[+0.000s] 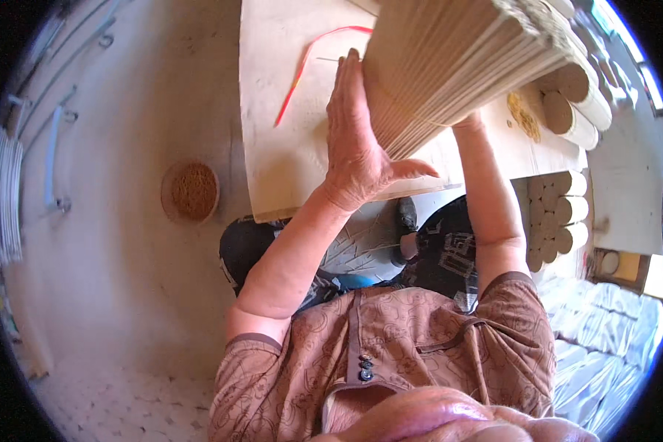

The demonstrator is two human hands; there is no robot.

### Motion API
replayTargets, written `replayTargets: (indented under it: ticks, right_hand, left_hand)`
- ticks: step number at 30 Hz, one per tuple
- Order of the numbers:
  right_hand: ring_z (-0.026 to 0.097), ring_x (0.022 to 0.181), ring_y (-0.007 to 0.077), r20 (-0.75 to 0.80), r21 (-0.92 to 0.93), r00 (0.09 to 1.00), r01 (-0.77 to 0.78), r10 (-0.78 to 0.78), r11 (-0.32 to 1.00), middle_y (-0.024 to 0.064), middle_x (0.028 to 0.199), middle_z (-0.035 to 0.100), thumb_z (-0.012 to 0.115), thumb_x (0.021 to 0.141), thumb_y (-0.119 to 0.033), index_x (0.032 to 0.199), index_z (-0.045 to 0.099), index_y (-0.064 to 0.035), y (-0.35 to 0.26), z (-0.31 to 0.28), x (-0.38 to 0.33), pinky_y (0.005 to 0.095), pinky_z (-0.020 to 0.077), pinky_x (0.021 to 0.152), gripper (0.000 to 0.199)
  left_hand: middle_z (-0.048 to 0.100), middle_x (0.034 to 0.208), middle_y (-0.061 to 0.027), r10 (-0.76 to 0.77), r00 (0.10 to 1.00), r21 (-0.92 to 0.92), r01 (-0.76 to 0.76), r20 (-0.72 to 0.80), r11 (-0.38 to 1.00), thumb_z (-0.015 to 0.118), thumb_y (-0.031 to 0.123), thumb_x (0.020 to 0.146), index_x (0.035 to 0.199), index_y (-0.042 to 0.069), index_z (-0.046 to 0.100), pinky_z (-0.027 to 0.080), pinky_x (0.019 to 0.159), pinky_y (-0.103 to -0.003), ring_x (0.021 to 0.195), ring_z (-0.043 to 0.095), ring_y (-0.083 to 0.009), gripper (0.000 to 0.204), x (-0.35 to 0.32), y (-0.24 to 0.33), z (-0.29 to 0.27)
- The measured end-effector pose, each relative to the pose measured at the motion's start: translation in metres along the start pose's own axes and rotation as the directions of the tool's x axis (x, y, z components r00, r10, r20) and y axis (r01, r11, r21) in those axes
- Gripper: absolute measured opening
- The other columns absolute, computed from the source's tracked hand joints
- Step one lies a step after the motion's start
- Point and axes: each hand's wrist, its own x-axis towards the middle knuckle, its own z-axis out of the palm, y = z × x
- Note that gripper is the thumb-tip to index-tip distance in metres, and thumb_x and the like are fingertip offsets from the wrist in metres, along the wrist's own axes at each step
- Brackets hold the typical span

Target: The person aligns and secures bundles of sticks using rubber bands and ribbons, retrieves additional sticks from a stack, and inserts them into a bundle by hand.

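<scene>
While the left hand (357, 151) lies open along the left side of a bundle of thin tan sticks (449, 66), its fingers point toward the top of the frame and its thumb stretches rightward, just below the bundle's lower end. The right hand (467, 120) is at the bundle's right side, mostly hidden behind it, so I cannot tell how its fingers are closed. The bundle stands tilted at upper centre, running past the top edge, with a thin band (412, 110) around its lower part.

Under the hands is a pale tabletop (280, 166), where a red strip (295, 87) curves left of the bundle and a small heap of yellowish pieces (523, 118) lies to the right. At the upper right, pale-wrapped rolls (578, 121) lie near the table's far right edge; more rolls (572, 210) are stacked lower at the right. A round bowl (166, 197) of brown loose material (194, 190) sits left of the table, and silvery wrapped packs (604, 324) fill the lower right.
</scene>
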Motion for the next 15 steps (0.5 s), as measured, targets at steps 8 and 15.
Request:
replayTargets:
  ticks: [8,15]
  right_hand:
    - [0.063,0.087,0.0184,-0.072,0.138,0.994,0.093,-0.083,0.986,0.0097,0.1,0.066,0.064,0.092,-0.021,0.113,0.06,-0.0002,0.001,0.012,-0.019,0.036,0.0538,0.077,0.03]
    - [0.065,0.095,0.0192,-0.093,0.131,0.967,0.247,-0.236,0.96,0.0106,0.109,0.067,0.065,0.092,-0.02,0.121,0.059,0.0004,0.01,0.013,-0.048,0.0374,0.0555,0.083,0.036]
  left_hand:
    - [0.03,0.147,-0.0304,-0.027,0.997,0.014,0.028,-0.076,1.0,0.076,0.08,0.049,0.152,-0.003,0.007,0.03,0.114,-0.055,0.134,0.035,-0.0476,0.149,0.003,-0.008,0.033]
    - [0.035,0.144,-0.0279,-0.019,1.0,-0.139,0.019,-0.001,0.99,0.076,0.081,0.048,0.151,-0.006,0.008,0.033,0.113,-0.05,0.133,0.04,-0.0411,0.151,0.009,-0.018,0.013]
